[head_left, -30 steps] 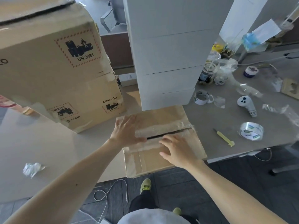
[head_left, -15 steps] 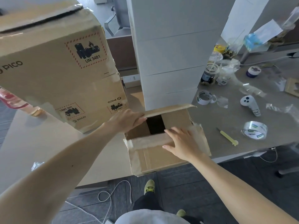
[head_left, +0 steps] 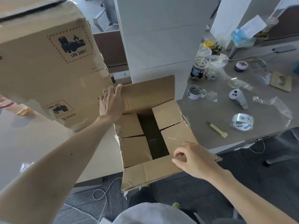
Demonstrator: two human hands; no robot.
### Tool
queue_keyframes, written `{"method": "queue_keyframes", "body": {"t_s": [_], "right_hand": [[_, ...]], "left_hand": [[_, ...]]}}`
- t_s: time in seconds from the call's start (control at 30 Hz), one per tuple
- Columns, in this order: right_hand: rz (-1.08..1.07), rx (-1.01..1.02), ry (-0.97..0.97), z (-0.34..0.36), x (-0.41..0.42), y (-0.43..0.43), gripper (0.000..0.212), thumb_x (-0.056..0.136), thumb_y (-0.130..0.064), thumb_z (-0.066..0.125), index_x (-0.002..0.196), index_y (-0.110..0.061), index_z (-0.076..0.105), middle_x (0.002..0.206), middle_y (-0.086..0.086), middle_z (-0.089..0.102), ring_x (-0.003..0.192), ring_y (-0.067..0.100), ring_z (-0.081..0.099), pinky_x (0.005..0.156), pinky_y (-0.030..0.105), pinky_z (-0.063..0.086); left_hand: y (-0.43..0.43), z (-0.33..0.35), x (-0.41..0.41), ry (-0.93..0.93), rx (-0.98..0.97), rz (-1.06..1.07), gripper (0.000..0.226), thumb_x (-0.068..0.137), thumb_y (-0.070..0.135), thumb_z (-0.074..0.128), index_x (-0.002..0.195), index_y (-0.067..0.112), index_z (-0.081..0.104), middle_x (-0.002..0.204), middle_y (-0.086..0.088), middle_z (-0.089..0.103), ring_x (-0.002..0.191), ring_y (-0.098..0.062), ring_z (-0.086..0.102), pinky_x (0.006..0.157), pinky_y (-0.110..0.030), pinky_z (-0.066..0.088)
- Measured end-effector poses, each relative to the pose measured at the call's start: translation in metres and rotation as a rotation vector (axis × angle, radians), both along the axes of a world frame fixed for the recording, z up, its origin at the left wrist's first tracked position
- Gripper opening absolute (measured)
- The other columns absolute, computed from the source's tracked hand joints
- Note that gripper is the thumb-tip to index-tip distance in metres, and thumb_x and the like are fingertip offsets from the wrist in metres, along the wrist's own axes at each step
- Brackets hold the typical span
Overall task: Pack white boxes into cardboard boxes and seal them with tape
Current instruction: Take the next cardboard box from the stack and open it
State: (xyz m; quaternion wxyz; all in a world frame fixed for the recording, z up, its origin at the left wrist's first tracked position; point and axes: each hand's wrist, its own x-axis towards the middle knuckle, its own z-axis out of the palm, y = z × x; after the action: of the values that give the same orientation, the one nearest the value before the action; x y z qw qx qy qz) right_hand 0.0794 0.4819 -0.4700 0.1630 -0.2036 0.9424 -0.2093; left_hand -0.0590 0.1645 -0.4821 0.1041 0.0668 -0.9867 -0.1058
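Note:
A small cardboard box [head_left: 134, 149] stands at the table's front edge with its outer flaps spread. My left hand [head_left: 110, 101] grips the left corner of the raised far flap [head_left: 150, 94]. My right hand [head_left: 192, 157] pinches the right end of the near flap [head_left: 145, 172], which folds down toward me. The two inner flaps lie nearly flat, with a dark gap [head_left: 153, 136] between them. A tall stack of white boxes [head_left: 161, 38] rises just behind the cardboard box. A roll of clear tape [head_left: 242, 122] lies on the grey table to the right.
Two large stacked cardboard boxes [head_left: 48, 65] stand at the left. On the grey table [head_left: 210, 113] lie a yellow cutter [head_left: 216, 128], a white controller [head_left: 238, 98], a second tape roll [head_left: 195, 92], jars and plastic wrap. A white cable [head_left: 103, 191] trails on the floor.
The taped box top has been opened. My left hand lifted the far flap upright and my right hand drew the near flap toward me, exposing the inner flaps.

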Motion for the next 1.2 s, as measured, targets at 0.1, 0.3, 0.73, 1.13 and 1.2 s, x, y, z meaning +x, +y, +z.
{"method": "queue_keyframes", "body": {"t_s": [0.1, 0.3, 0.73, 1.13, 1.2], "right_hand": [[0.031, 0.158, -0.022, -0.023, 0.015, 0.010, 0.041, 0.088, -0.061, 0.051, 0.121, -0.038, 0.057, 0.127, -0.015, 0.049, 0.112, 0.010, 0.050, 0.096, 0.027, 0.046], [-0.029, 0.253, -0.128, -0.056, 0.013, 0.006, 0.055, 0.093, -0.055, 0.049, 0.143, -0.035, 0.036, 0.154, -0.001, 0.021, 0.141, 0.023, 0.022, 0.114, 0.045, 0.028], [0.239, 0.465, 0.150, -0.070, -0.089, -0.070, 0.051, 0.088, -0.038, 0.064, 0.136, -0.027, 0.050, 0.157, 0.011, 0.017, 0.146, 0.038, 0.003, 0.110, 0.061, 0.020], [0.228, 0.421, 0.265, -0.029, -0.101, -0.063, 0.035, 0.079, -0.033, 0.066, 0.113, -0.024, 0.064, 0.159, 0.007, 0.021, 0.147, 0.033, 0.009, 0.109, 0.061, 0.021], [0.200, 0.412, 0.307, -0.009, -0.106, -0.053, 0.033, 0.077, -0.029, 0.065, 0.109, -0.022, 0.067, 0.156, 0.005, 0.027, 0.146, 0.031, 0.016, 0.107, 0.058, 0.025]], "left_hand": [[0.012, -0.012, 0.016, -0.110, 0.129, 0.021, 0.071, 0.091, 0.025, 0.060, 0.150, 0.025, 0.021, 0.137, -0.012, 0.043, 0.124, -0.037, 0.047, 0.102, -0.055, 0.038], [0.020, -0.053, 0.037, -0.409, 0.028, -0.080, 0.076, 0.085, 0.061, 0.062, 0.147, 0.031, 0.029, 0.164, -0.001, -0.013, 0.150, -0.034, -0.011, 0.110, -0.071, 0.019], [0.058, -0.074, 0.056, -0.584, -0.198, -0.348, 0.069, 0.082, 0.077, 0.050, 0.135, 0.034, 0.057, 0.164, 0.007, -0.020, 0.145, -0.036, -0.031, 0.104, -0.076, -0.015], [0.071, -0.032, 0.048, -0.599, -0.194, -0.388, 0.045, 0.084, 0.059, 0.052, 0.108, 0.025, 0.068, 0.160, -0.004, 0.027, 0.153, -0.028, -0.008, 0.108, -0.074, -0.014], [0.069, -0.008, 0.045, -0.592, -0.167, -0.384, 0.024, 0.081, 0.047, 0.055, 0.089, 0.026, 0.062, 0.153, -0.007, 0.036, 0.153, -0.028, -0.002, 0.109, -0.074, -0.014]]}}
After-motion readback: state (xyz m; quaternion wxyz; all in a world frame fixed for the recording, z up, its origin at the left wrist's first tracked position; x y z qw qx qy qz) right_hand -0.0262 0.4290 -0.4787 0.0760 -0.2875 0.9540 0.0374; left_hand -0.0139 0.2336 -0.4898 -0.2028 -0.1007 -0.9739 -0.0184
